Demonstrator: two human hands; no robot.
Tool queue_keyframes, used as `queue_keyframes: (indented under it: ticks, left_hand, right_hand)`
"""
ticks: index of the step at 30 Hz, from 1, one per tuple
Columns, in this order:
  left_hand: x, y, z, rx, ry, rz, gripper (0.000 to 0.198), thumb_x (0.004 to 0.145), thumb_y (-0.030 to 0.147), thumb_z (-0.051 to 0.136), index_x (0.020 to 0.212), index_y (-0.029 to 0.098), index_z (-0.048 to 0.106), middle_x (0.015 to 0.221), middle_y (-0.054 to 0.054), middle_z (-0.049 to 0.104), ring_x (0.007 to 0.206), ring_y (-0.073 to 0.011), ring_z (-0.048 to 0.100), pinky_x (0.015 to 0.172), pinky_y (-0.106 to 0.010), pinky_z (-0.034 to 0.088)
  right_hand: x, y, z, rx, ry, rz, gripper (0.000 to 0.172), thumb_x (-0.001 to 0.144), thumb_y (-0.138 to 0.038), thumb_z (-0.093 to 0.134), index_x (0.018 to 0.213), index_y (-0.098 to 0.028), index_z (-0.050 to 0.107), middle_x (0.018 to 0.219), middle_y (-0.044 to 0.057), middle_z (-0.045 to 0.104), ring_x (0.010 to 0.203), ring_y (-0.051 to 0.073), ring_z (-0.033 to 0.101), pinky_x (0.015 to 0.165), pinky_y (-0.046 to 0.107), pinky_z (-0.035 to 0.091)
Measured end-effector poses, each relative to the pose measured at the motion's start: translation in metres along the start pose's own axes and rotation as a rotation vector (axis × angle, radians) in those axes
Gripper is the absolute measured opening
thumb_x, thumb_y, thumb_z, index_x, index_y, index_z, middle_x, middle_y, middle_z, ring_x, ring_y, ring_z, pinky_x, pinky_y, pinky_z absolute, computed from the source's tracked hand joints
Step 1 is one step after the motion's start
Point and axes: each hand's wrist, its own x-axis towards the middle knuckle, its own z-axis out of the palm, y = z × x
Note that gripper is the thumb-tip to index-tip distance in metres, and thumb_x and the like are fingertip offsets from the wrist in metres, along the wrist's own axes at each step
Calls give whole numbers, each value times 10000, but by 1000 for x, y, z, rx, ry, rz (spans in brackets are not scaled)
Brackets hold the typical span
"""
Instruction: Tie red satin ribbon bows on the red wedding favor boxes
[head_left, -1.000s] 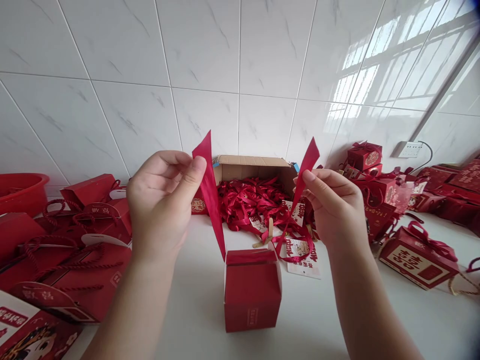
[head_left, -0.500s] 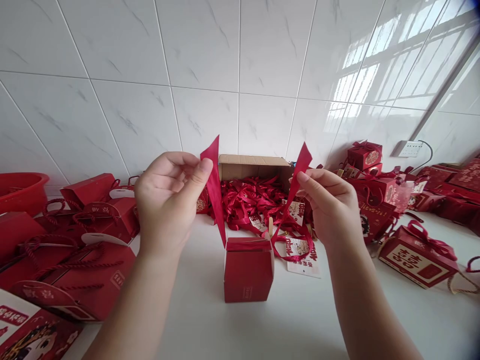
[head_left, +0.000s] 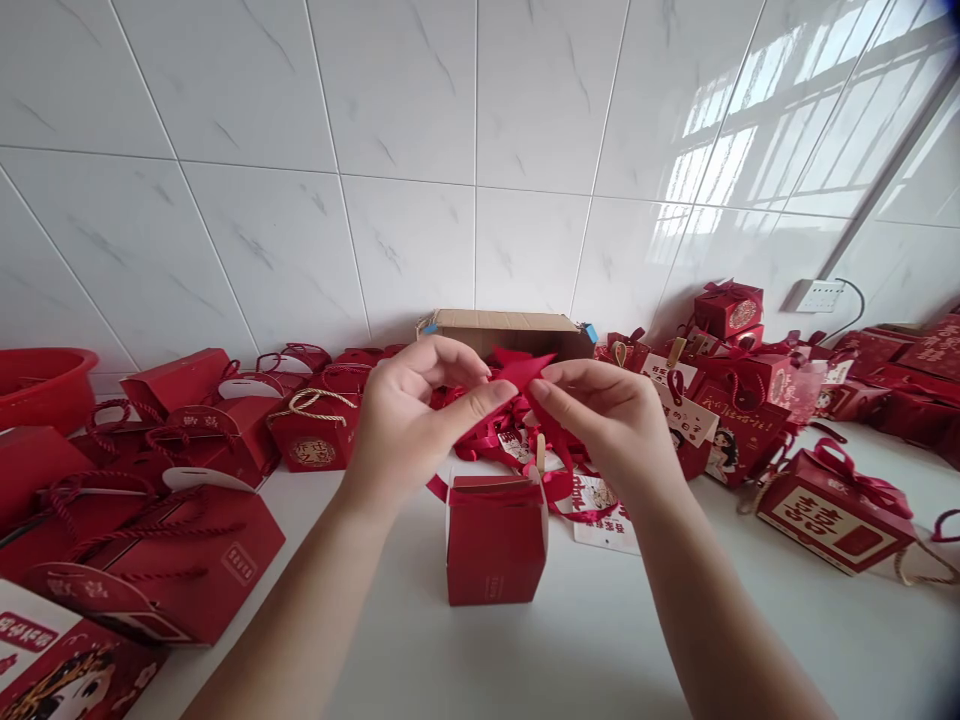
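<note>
A small red gift box point(head_left: 496, 545) stands upright on the white table in front of me. Above it, my left hand point(head_left: 424, 420) and my right hand point(head_left: 607, 420) are close together, each pinching an end of a red ribbon point(head_left: 521, 370). The ribbon's ends cross or overlap between my fingertips; the exact fold is hard to make out. Part of the ribbon hangs at the box's left side and at its right. A wooden stick point(head_left: 541, 452) shows just behind the box.
A cardboard carton point(head_left: 502, 320) holding a heap of red ribbons stands behind my hands, with printed tags point(head_left: 600, 510) before it. Red boxes with cord handles point(head_left: 217, 560) crowd the left, near a red basin point(head_left: 45, 385). More gift boxes point(head_left: 836, 510) are at right.
Both hands have come inward and slightly down, from holding the ribbon ends wide apart to bringing them together over the box. The box has stayed in place.
</note>
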Motion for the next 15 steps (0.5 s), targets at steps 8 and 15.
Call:
queue_keyframes:
  ticks: [8,15]
  left_hand:
    - [2,-2,-3,51,-99,-95,213,681,324,804,749,195,648,710,-16,655,617,-152,617,505,-230,502]
    - [3,-1,-6,165,-183,-36,157,697,281,789,691,199,655,670,-4,635,658,-158,616,577,-243,503]
  right_hand:
    - [-4,-2,5,80,-221,-9,75,804,-240,681,866,-209,708,748,-2,693,650,106,638,579,213,548]
    - [1,5,2,138,-292,43,170,833,-346,651,946,-237,716,862,20,706,676,120,654,629,254,576]
